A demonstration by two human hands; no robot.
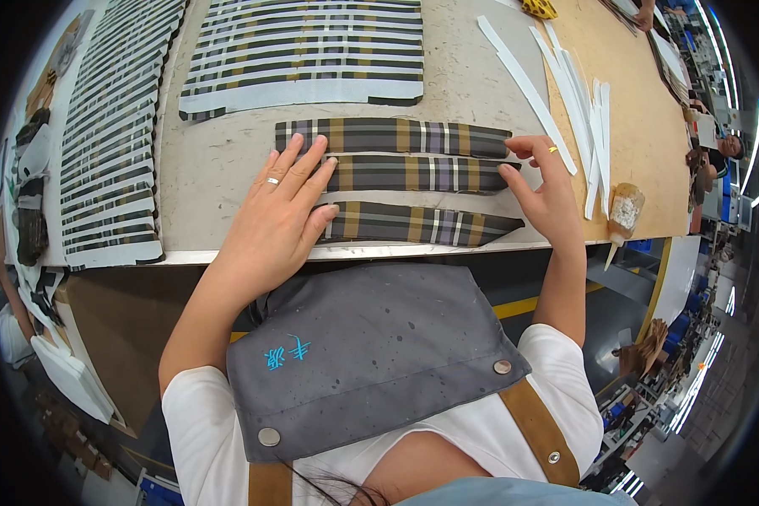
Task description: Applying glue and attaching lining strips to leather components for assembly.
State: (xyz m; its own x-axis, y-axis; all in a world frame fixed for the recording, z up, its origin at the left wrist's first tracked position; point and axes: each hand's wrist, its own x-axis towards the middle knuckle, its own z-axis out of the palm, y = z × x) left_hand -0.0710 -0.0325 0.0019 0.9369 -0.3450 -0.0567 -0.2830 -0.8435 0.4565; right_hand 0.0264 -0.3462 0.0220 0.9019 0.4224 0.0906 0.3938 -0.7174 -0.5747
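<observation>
Three plaid fabric strips in black, grey, mustard and white lie side by side across the table near its front edge: a far strip (379, 136), a middle strip (396, 174) and a near strip (405, 223). My left hand (282, 202) is spread over their left ends, its fingertips on the far and middle strips and its thumb by the near one. At the right ends is my right hand (546, 190), fingers bent and apart. Its index fingertip meets the tip of the far strip, and the thumb touches the tip of the middle strip.
Overlapping rows of similar strips form a stack (304, 59) behind and a long stack (114, 152) at the left. White narrow strips (582, 110) lie at the right, by a glue bottle (626, 211) near the edge. A yellow object (540, 8) sits at the far side.
</observation>
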